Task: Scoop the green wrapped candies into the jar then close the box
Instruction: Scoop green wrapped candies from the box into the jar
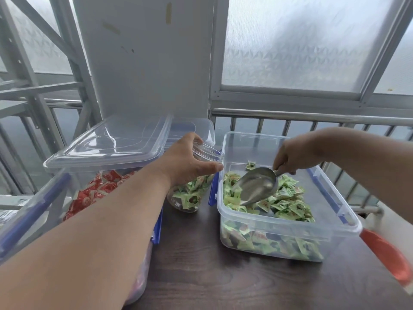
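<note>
Dark wood surface, frosted windows behind. Jar: lower half showing, upper part hidden by left hand grasping it. Scoop: handle concealed in right hand grip, bowl on green candies in open box, right of jar.

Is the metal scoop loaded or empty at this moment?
Empty. The scoop shows a bare metal bowl, its tip down among the green candies in the box, its handle gripped by the right hand.
</note>
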Demonstrator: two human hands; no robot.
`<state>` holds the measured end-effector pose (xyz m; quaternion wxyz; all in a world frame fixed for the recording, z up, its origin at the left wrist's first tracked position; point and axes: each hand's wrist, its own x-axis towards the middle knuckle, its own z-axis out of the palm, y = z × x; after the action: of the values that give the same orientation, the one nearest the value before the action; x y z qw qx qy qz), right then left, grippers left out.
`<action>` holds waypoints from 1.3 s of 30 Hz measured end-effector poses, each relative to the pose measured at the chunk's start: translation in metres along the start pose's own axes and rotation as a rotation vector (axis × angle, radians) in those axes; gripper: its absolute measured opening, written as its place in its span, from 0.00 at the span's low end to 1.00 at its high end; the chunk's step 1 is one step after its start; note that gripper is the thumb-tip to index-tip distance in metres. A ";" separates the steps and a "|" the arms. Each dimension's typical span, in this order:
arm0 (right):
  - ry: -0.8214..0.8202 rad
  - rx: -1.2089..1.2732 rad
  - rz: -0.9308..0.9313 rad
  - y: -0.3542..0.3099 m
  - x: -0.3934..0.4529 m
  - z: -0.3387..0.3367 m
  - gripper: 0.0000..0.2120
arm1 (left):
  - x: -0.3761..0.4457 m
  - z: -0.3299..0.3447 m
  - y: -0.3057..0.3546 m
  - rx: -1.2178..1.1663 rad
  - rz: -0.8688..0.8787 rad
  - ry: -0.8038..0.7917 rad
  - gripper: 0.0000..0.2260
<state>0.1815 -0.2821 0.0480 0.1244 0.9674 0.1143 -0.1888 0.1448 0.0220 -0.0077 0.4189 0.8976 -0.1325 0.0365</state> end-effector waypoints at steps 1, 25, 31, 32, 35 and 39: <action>-0.041 0.051 -0.005 -0.003 0.005 0.006 0.09 | 0.000 0.000 0.000 -0.002 -0.002 0.002 0.38; 0.211 0.818 0.185 0.011 0.001 0.009 0.09 | -0.003 -0.001 0.002 -0.021 -0.009 -0.009 0.38; 0.278 0.799 0.222 0.012 -0.004 -0.018 0.19 | -0.003 -0.002 0.001 -0.033 -0.032 -0.027 0.38; 0.290 0.799 0.229 0.009 -0.003 -0.022 0.20 | -0.003 -0.002 0.000 -0.041 -0.037 -0.028 0.38; 0.365 0.641 0.239 -0.004 -0.003 -0.033 0.24 | -0.003 -0.002 0.001 -0.034 -0.024 -0.027 0.39; 0.535 0.350 0.200 -0.031 -0.007 -0.055 0.25 | -0.003 -0.003 0.000 -0.061 -0.034 -0.037 0.38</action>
<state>0.1847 -0.2385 0.0938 -0.0603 0.9958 0.0131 0.0683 0.1423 0.0241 -0.0062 0.4441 0.8870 -0.1261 0.0088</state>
